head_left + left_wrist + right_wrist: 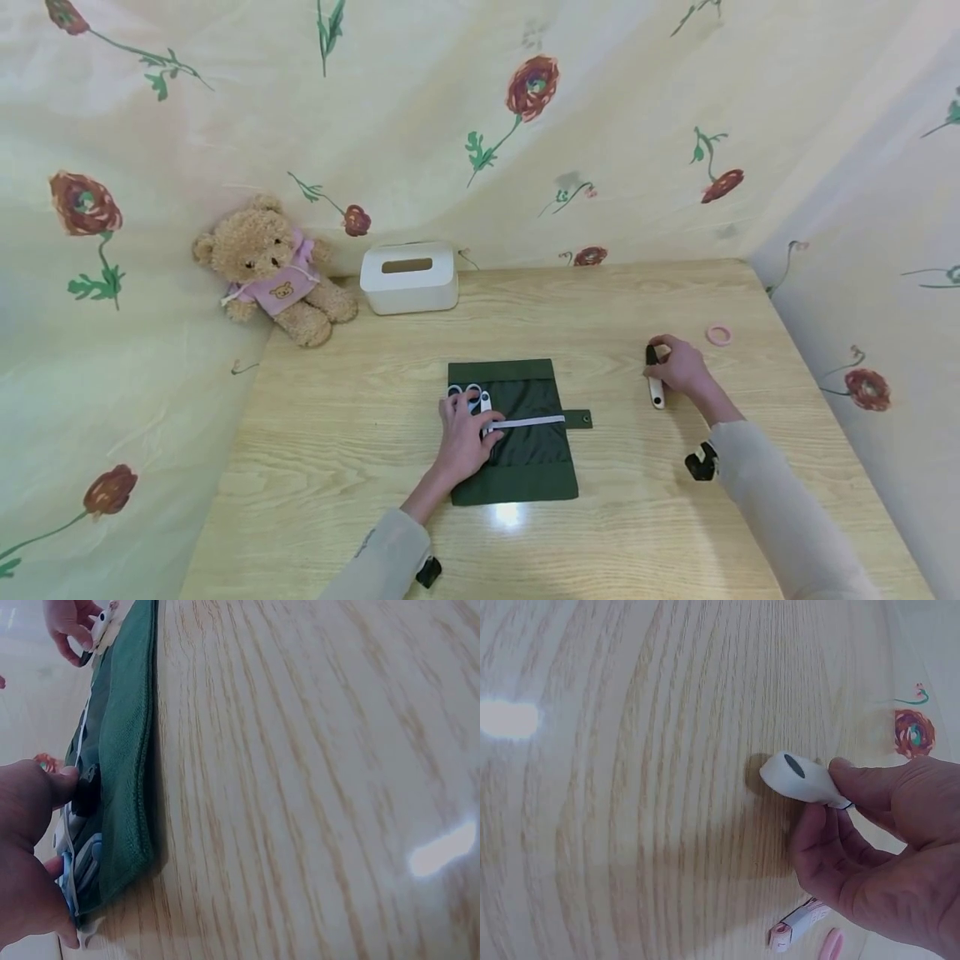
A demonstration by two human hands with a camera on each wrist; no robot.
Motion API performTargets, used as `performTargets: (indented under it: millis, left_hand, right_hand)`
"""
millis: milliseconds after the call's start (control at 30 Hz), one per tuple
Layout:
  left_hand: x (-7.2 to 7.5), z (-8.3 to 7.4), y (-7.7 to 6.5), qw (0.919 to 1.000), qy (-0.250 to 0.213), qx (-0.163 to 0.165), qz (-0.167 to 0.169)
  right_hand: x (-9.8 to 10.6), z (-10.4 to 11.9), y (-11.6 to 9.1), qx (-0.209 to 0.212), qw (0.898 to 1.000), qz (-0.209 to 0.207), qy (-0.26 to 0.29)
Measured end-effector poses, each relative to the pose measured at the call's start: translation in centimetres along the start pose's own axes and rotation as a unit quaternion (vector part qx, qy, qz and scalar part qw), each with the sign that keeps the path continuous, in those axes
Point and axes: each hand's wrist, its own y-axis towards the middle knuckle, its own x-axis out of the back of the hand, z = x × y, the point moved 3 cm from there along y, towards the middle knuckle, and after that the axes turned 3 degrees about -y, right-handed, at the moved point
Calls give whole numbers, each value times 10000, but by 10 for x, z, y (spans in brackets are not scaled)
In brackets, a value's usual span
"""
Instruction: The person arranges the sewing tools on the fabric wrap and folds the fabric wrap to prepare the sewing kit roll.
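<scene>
A dark green fabric tool pouch (517,483) lies unrolled, a white elastic band (528,422) across it. Light-blue-handled scissors (472,389) and a white tool with a hole in its end (486,400) lie at its left part. Over them rests my left hand (461,437), fingers spread, touching the tools near the band. The left wrist view shows a black part (88,791) beside my thumb. At the right, my right hand (681,367) pinches a slim tool with a white handle (795,778) and black end (651,356); its kind is unclear.
A pink ring (718,335) lies beyond my right hand, near a rolled pink tape measure (799,924). At the back are a white tissue box (408,292) and a teddy bear (273,271). A flowered cloth hangs behind the wooden table (337,483).
</scene>
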Motion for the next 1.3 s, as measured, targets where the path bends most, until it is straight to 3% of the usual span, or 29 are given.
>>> performTargets:
  millis: [267, 400, 567, 1300]
  left_hand:
    - [1, 0, 1, 9998, 41, -139, -110]
    - [2, -1, 2, 10000, -37, 11, -46]
    - [3, -3, 1, 9996, -142, 222, 70]
    - [1, -4, 3, 9988, -216, 417, 149]
  right_hand:
    - [-16, 19, -1, -42, 9930, 295, 1147]
    - [-28, 39, 1, 102, 9866, 454, 1562]
    - [-46, 60, 5, 236, 9826, 551, 1756]
    - [-119, 125, 21, 552, 9666, 887, 2342]
